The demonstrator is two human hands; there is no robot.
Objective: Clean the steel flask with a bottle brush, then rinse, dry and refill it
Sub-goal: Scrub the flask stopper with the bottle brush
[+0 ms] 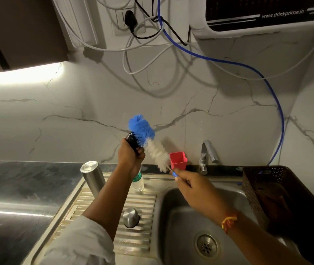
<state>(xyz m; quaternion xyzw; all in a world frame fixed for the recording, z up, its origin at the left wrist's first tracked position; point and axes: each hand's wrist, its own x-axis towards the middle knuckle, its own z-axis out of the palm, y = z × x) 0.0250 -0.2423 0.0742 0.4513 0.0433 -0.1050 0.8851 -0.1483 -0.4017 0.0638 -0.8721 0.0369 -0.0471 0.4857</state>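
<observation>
The steel flask [93, 176] stands on the ribbed drainboard [144, 203] at the left of the sink, apart from both hands. Its rounded steel cap [131, 217] sits on the drainboard nearer to me. My right hand [194, 190] pinches the thin blue handle of the bottle brush [152, 144], whose white and blue bristles point up and to the left. My left hand [131, 155] grips a small black container [132, 141], held up against the blue bristles. What the container holds cannot be told.
A clear plastic bottle [138, 181] stands behind my left wrist. A red cup holder [178, 159] and the tap [206, 155] are at the back wall. The sink basin [181, 226] lies below my right arm. A brown basket [267, 188] stands at the right.
</observation>
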